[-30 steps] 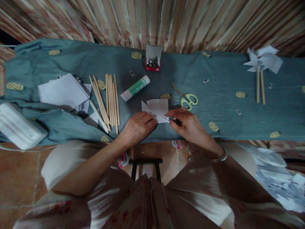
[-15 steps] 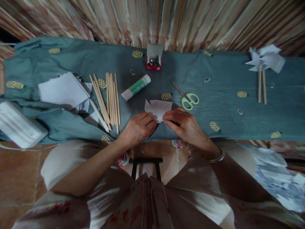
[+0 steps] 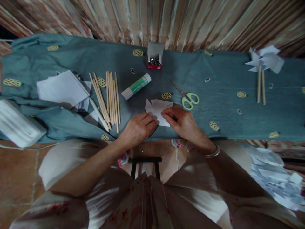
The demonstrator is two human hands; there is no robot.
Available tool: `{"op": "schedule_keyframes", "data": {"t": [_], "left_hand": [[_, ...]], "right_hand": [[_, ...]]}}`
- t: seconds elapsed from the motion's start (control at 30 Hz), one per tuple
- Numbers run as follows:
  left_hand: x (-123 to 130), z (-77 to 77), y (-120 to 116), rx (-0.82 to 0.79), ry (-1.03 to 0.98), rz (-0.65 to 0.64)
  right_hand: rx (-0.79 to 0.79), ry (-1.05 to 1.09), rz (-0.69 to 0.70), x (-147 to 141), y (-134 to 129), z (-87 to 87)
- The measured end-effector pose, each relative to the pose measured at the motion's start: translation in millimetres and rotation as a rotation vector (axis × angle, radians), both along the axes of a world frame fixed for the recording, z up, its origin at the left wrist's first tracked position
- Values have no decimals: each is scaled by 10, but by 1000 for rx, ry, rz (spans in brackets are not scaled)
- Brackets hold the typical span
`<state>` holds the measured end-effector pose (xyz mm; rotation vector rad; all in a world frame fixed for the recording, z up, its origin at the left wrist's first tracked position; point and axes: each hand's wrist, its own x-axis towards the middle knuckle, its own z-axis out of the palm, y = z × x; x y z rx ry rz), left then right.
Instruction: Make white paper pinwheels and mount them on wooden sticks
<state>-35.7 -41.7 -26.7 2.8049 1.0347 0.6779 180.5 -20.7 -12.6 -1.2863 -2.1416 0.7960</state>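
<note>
At the centre of the frame, your left hand rests its fingers together on the lower-left part of the slit white paper square, probably to steady it against the patterned teal cloth; I cannot tell whether your thumb clamps it. Your right hand has thumb and forefinger together over the sheet's right side, with a small dark object beneath the fingers; I cannot tell exactly what they pinch. The green-handled metal scissors lie just right of centre and the green-and-white glue stick above your left hand, both seemingly placed for easy reach. At upper right, 2 pale wooden rods meet white paper pinwheels.
</note>
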Motion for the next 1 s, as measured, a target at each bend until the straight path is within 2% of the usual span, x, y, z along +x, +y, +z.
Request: {"op": "schedule_keyframes", "data": {"t": [0.33,0.67,0.8,1.0], "left_hand": [[11,-5,13,46,75,-2],[-1,24,-3,4,65,9],[-11,23,-27,-12,55,-14],[-14,5,-47,9,23,-17]], "right_hand": [[-28,-21,17,154,39,-11],[-131,164,160,183,46,-41],[-159,209,142,111,29,-53],[-43,107,45,8,-15,-39]]}}
